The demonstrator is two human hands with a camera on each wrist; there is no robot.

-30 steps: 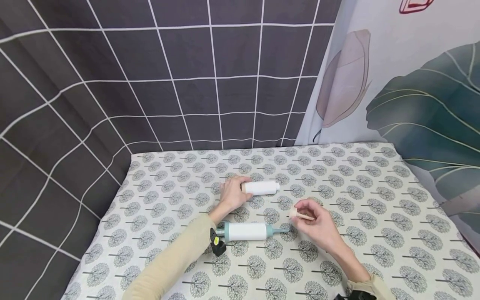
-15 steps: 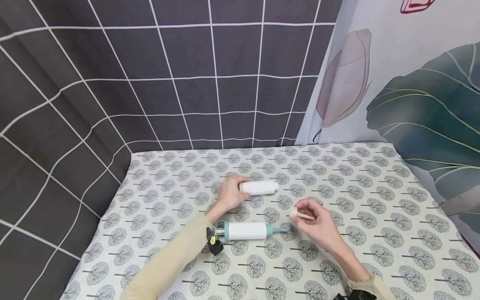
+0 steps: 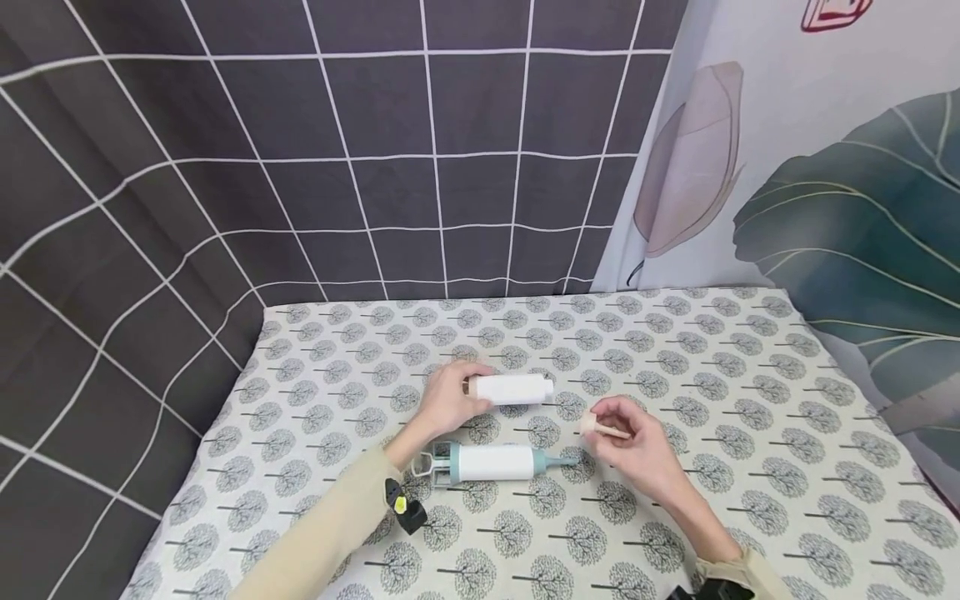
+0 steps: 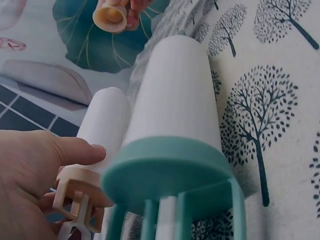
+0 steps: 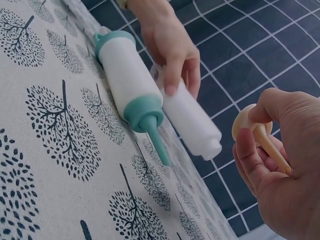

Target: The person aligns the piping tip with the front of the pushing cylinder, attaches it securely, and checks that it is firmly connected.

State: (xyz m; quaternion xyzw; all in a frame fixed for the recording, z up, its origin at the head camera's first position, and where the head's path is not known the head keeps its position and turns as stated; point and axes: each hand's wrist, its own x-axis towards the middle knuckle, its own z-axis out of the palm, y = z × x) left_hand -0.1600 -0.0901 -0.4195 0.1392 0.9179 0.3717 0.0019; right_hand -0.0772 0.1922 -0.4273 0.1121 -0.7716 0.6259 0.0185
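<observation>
My left hand grips the peach-collared rear end of a white syringe-like tube, which points to the right. In the left wrist view its peach collar shows, with a pale plunger beneath. My right hand pinches a peach nozzle, a flared round base with a thin stem, between thumb and fingers. A second syringe-like tube, white with green ends and a long green spout, lies nearer on the cloth between the two hands, touched by neither.
Under everything is a pale tablecloth printed with grey trees. A dark curtain with a white grid hangs behind and at the left, a leaf-patterned one at the right. Wrist cameras sit on both sleeves.
My left hand has drawn the white tube a little to the left and towards me, baring the rear loops of the green-ended one. My right hand holds the nozzle in the same spot.
</observation>
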